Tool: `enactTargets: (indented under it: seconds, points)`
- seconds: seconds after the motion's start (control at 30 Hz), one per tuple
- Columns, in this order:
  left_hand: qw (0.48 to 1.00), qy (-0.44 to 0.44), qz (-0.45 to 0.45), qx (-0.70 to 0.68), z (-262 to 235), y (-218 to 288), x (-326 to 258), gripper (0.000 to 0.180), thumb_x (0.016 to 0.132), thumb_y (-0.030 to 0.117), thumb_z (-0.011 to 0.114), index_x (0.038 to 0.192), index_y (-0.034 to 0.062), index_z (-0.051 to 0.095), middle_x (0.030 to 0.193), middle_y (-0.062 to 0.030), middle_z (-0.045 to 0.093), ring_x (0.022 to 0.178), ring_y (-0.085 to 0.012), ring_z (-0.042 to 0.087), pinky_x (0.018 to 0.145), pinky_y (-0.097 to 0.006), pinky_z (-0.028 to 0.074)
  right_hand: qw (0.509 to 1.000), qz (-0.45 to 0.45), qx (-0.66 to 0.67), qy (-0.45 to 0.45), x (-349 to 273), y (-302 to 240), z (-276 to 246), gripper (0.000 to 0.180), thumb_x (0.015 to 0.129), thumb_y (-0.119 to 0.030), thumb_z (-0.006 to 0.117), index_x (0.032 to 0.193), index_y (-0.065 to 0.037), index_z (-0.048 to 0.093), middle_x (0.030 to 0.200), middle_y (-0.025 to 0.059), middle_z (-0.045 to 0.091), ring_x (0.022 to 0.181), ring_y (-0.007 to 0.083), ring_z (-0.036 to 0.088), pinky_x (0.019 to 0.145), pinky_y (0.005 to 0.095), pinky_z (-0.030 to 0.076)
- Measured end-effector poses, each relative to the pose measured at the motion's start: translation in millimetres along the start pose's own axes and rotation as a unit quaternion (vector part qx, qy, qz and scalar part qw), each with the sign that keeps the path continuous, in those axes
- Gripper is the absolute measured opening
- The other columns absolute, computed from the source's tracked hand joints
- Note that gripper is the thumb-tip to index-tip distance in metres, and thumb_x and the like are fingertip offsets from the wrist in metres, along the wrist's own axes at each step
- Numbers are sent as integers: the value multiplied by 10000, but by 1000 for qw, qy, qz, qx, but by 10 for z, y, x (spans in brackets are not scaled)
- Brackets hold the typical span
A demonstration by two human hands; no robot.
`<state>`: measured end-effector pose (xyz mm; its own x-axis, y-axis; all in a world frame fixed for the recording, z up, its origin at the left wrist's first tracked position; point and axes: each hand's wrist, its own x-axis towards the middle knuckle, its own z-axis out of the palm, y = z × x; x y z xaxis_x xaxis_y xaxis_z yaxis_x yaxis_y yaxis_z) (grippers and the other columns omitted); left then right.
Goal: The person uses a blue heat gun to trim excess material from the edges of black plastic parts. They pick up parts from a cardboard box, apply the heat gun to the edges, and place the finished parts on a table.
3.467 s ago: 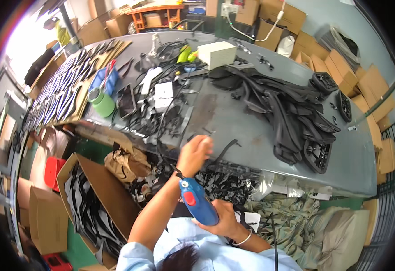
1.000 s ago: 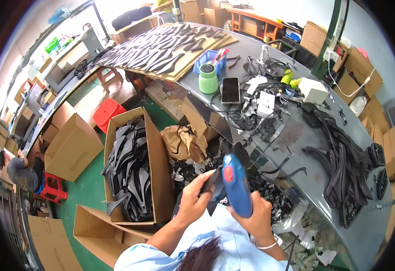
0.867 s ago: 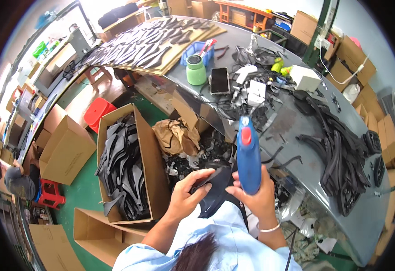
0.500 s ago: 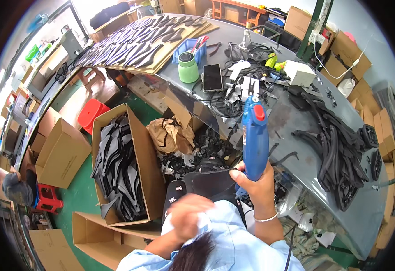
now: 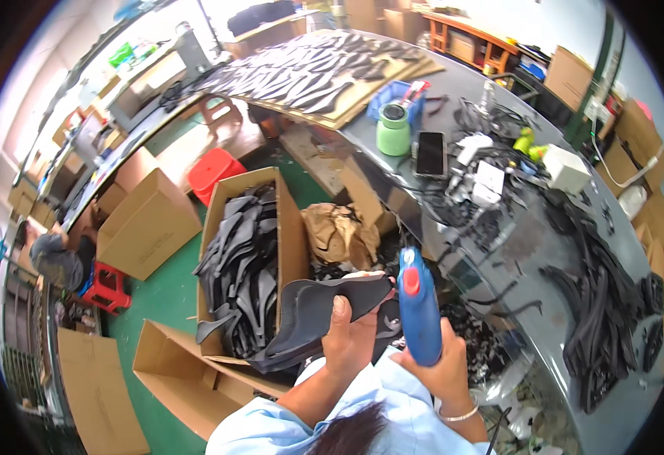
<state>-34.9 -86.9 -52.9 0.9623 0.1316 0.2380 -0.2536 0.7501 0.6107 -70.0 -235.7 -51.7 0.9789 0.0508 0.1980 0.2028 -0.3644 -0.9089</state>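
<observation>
In my left hand (image 5: 351, 334) is a curved, flat dark-grey piece (image 5: 309, 309), gripped near its narrow right end with the thumb across its face. My right hand (image 5: 439, 362) is wrapped round the lower part of a blue hand-held power tool (image 5: 420, 318) with a red button. That tool stands nearly upright, its upper end just right of the piece's tip. Whether the two touch, I cannot tell. Left of my hands, an open cardboard box (image 5: 292, 235) holds many similar dark curved pieces (image 5: 237, 265).
On the grey table (image 5: 514, 262) are a phone (image 5: 430, 154), a green flask (image 5: 393, 130), a blue basket (image 5: 381, 98) and black strips (image 5: 597, 303). Crumpled brown paper (image 5: 339, 233) lies beside the box. A red stool (image 5: 109, 287) and a seated person (image 5: 59, 256) are at left.
My left hand, blurred and without the piece before, now holds the dark-grey piece in front of me. The power tool has come lower. The whole view has shifted, moving the table rightward.
</observation>
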Motion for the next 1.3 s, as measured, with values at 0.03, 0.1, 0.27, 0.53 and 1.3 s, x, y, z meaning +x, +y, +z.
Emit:
enactTargets:
  seconds: [0.03, 0.1, 0.27, 0.53, 1.3]
  points:
    - [1000, -3, 27, -14, 48, 19, 54, 466, 951, 377, 481, 1241, 14, 455, 1217, -143, 530, 1148, -274, 519, 1018, -399, 388, 998, -31, -51, -8, -53, 14, 9, 522, 613, -335, 861, 749, -37, 455, 588, 109, 543, 520, 270, 572, 500, 347, 464]
    - [997, 11, 72, -29, 36, 57, 120, 496, 946, 374, 495, 1278, 14, 415, 1281, -165, 495, 1193, -310, 491, 1044, -404, 383, 994, -60, -96, -7, -130, 8, 75, 531, 607, -355, 858, 721, -45, 443, 552, 91, 493, 482, 279, 529, 464, 363, 428]
    - [991, 35, 123, -33, -48, 93, 142, 492, 936, 390, 508, 1276, 50, 401, 1291, -161, 479, 1207, -297, 479, 1010, -384, 437, 989, -91, -116, -21, -205, 42, 154, 519, 612, -359, 850, 684, -58, 434, 526, 74, 458, 456, 259, 491, 436, 367, 388]
    - [993, 33, 113, 30, -126, 37, 70, 452, 929, 416, 512, 1239, 96, 433, 1284, -138, 485, 1164, -256, 504, 990, -372, 414, 980, -129, -151, -30, -171, -30, 119, 541, 588, -348, 859, 698, -48, 423, 544, 103, 469, 476, 292, 505, 450, 378, 397]
    - [973, 17, -34, 227, 25, 563, 209, 290, 865, 141, 571, 1085, -48, 562, 1064, -196, 604, 1001, -262, 601, 887, -401, 483, 958, -154, -240, -29, -183, 111, -100, 396, 618, -248, 802, 690, -57, 463, 558, 83, 482, 508, 277, 500, 496, 374, 383]
